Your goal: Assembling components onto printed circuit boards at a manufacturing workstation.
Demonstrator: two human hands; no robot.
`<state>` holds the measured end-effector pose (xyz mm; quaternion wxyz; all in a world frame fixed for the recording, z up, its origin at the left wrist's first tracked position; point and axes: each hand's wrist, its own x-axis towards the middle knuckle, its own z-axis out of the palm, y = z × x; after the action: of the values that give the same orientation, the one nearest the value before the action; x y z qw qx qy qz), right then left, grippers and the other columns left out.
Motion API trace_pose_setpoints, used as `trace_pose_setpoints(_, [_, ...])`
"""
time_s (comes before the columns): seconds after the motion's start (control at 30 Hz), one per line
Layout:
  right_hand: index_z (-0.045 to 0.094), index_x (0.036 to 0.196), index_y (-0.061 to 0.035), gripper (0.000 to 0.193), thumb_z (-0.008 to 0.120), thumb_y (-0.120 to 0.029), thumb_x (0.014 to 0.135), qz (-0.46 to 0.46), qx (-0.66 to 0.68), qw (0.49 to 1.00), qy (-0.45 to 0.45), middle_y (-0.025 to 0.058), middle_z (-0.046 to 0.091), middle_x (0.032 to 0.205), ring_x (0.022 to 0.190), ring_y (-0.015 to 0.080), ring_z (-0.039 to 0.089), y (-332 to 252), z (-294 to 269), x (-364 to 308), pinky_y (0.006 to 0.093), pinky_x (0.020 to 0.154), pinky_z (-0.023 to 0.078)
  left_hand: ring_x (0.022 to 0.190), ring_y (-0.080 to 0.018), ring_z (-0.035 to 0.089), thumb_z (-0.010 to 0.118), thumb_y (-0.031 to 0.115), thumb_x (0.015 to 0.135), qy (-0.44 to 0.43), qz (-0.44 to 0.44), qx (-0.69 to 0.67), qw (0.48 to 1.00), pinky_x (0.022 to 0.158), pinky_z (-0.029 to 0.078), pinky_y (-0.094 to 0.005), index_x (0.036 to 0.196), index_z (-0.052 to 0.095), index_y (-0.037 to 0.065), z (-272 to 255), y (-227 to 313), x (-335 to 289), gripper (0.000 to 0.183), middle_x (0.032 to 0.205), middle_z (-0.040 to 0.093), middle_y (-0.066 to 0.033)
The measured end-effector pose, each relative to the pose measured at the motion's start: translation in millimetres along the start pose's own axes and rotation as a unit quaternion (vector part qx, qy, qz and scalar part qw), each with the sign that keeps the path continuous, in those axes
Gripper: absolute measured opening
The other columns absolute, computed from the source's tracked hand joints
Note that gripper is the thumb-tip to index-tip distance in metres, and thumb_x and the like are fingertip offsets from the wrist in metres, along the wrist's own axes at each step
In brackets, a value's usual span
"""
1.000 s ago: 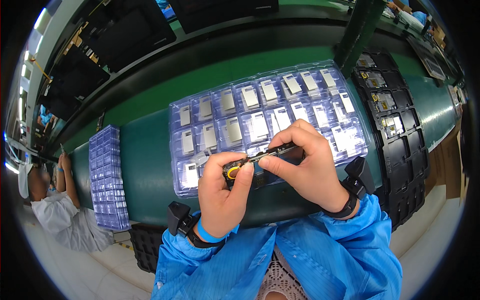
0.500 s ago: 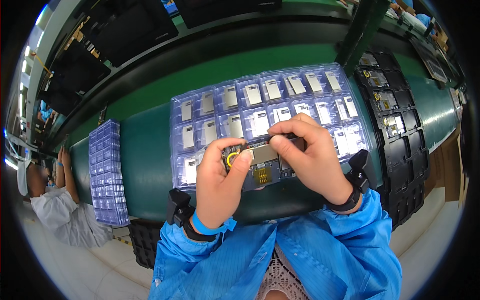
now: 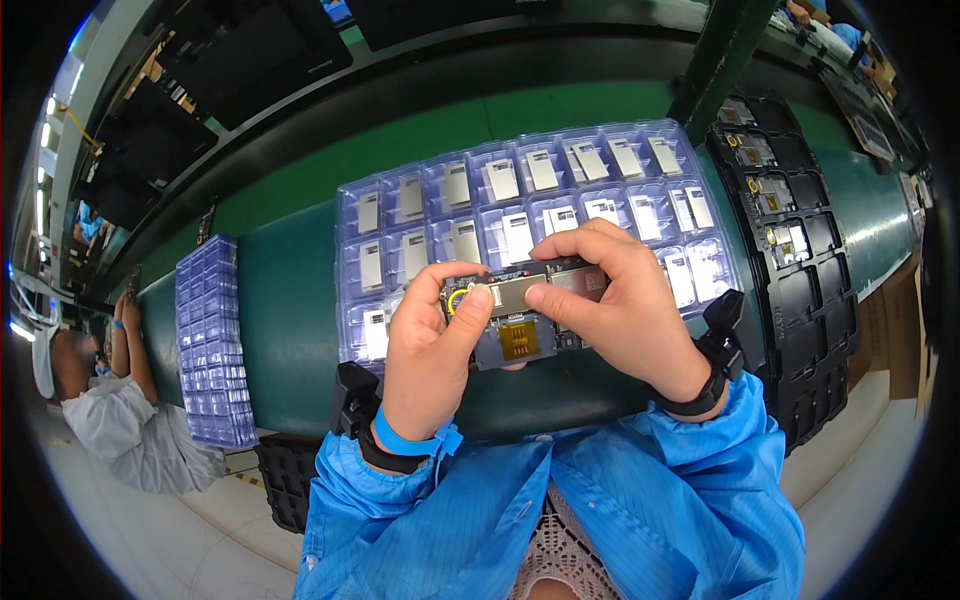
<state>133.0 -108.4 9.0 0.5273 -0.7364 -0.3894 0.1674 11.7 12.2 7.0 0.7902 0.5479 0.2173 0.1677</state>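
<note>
Between my hands is a circuit board point(image 3: 519, 342) with silver metal shields, a gold contact patch and a yellow ring at its left end. My left hand point(image 3: 425, 335) grips the left end, thumb on top by the ring and index finger at the far edge. My right hand point(image 3: 625, 300) closes on the right part, its thumb pressing a silver shield and its index finger along the far edge. The board is held above the near side of a clear plastic tray point(image 3: 345, 215), whose pockets hold flat silver metal pieces point(image 3: 502, 180).
At left stands a stack of clear trays point(image 3: 212, 340). A black tray point(image 3: 815, 325) with several boards in its pockets lies at right. Everything rests on a green bench point(image 3: 290, 290). A green post point(image 3: 715, 65) rises behind. A person in white point(image 3: 140, 430) sits far left.
My right thumb has slid left and down onto the silver shield. The board is tilted slightly differently, showing more of its right part. Both hands stay on it.
</note>
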Motion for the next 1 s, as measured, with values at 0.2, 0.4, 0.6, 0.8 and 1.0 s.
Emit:
trace_pose_setpoints(0.2, [0.058, 0.089, 0.0004, 0.025, 0.071, 0.0, 0.067, 0.016, 0.03, 0.999, 0.0, 0.0045, 0.051, 0.087, 0.073, 0.01, 0.058, 2.2, 5.2, -1.0, 0.0189, 0.063, 0.049, 0.078, -0.0063, 0.049, 0.052, 0.009, 0.087, 0.027, 0.083, 0.101, 0.991, 0.068, 0.041, -0.0204, 0.104, 0.047, 0.0, 1.0, -8.7, -4.9, 0.019, 0.09, 0.056, -0.0059])
trace_pose_setpoints(0.4, [0.061, 0.083, -0.0035, 0.024, 0.072, -0.009, 0.063, -0.024, 0.037, 0.998, 0.036, 0.0091, 0.054, 0.077, 0.068, 0.0232, 0.055, 2.6, 5.8, -2.0, 0.0317, 0.06, 0.044, 0.07, -0.005, 0.045, 0.054, 0.009, 0.086, 0.028, 0.137, 0.194, 0.971, 0.061, 0.038, -0.019, 0.102, 0.048, 0.0, -0.6, -7.8, -11.4, 0.019, 0.082, 0.054, -0.0021])
trace_pose_setpoints(0.6, [0.063, 0.079, -0.0044, 0.023, 0.075, -0.006, 0.059, -0.165, -0.091, 0.98, 0.061, 0.0055, 0.056, 0.076, 0.066, 0.0186, 0.054, -0.8, -1.9, -0.5, 0.0279, 0.061, 0.042, 0.072, -0.0059, 0.049, 0.056, 0.007, 0.085, 0.006, 0.19, 0.207, 0.96, 0.062, 0.04, -0.0201, 0.101, 0.049, 0.0, -4.1, -10.3, -9.3, 0.019, 0.082, 0.057, -0.004])
trace_pose_setpoints(0.8, [0.064, 0.074, -0.0049, 0.019, 0.076, -0.008, 0.059, -0.143, -0.079, 0.986, 0.031, 0.005, 0.056, 0.067, 0.064, 0.0201, 0.053, -7.0, -3.2, -3.9, 0.0304, 0.062, 0.04, 0.075, -0.0079, 0.054, 0.058, 0.006, 0.083, 0.004, 0.202, 0.239, 0.95, 0.065, 0.044, -0.0217, 0.097, 0.052, -0.001, -5.1, -7.4, -10.9, 0.017, 0.082, 0.06, -0.0065])
trace_pose_setpoints(1.0, [0.064, 0.071, -0.0072, 0.018, 0.075, -0.012, 0.059, -0.174, -0.107, 0.977, 0.056, 0.004, 0.055, 0.065, 0.062, 0.0217, 0.052, -6.4, -1.6, -8.0, 0.0329, 0.061, 0.036, 0.07, -0.0083, 0.054, 0.059, 0.007, 0.083, -0.002, 0.225, 0.233, 0.946, 0.062, 0.044, -0.0226, 0.093, 0.053, -0.001, -6.9, -12.2, -10.5, 0.015, 0.078, 0.061, -0.006])
